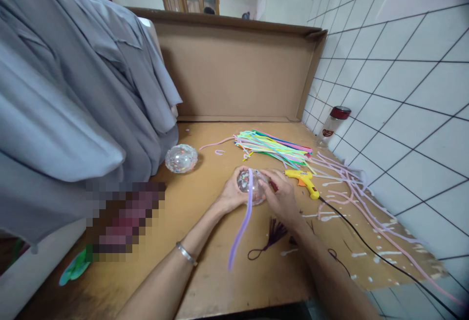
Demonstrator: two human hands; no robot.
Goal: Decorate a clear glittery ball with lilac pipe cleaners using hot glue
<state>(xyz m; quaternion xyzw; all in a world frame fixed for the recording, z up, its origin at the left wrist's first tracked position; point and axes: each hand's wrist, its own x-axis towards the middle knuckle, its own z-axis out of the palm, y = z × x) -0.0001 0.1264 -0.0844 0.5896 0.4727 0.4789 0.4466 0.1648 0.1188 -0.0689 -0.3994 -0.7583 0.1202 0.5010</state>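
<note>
A clear round ball with coloured specks [258,194] is held over the table between both hands. My left hand [233,190] is closed around its left side. My right hand [282,195] is closed against its right side, with the thumb on the surface. A purple pipe cleaner [242,229] lies over the front of the ball, and its free end hangs down towards me. Something dark red shows by the right fingers, too hidden to name. Beyond the left hand rests a second clear ball [181,158]. Just past the right hand lies a yellow glue gun [303,181].
A bundle of coloured pipe cleaners [273,148] lies farther back, with loose lilac ones along the tiled wall [414,90]. Dark tassels [275,232] lie near me. A lidded bottle [331,127] and cardboard box [238,71] stand behind. Grey cloth [91,95] hangs left.
</note>
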